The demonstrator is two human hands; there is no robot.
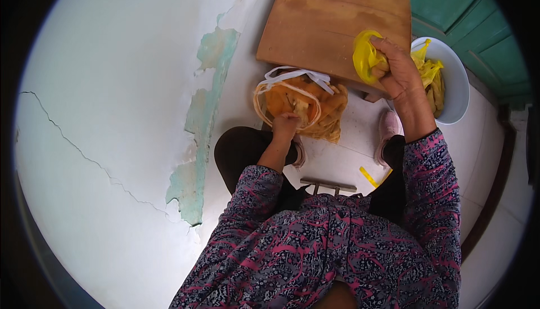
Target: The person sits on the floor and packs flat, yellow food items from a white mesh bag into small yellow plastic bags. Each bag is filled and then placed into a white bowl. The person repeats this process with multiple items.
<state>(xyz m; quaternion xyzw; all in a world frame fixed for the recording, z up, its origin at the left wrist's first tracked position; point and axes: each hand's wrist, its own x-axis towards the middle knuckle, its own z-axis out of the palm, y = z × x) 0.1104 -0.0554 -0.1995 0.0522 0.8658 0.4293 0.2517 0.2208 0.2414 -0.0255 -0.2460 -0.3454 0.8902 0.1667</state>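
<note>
My right hand grips a crumpled yellow plastic bag above the right front corner of a wooden stool or low table. Its fingers are curled around the plastic. Below the front edge of the wooden top, an orange-brown bag with white handles stands with its mouth facing up. My left hand reaches over the near rim of this bag, fingers bent inside the mouth beside a pale piece. Whether those fingers hold anything is hidden.
At right, a white bucket contains yellow plastic bags with brownish contents. Behind it is a green panelled door. A cracked, peeling wall runs along the left. Yellow strips lie on the pale tiled floor near my feet.
</note>
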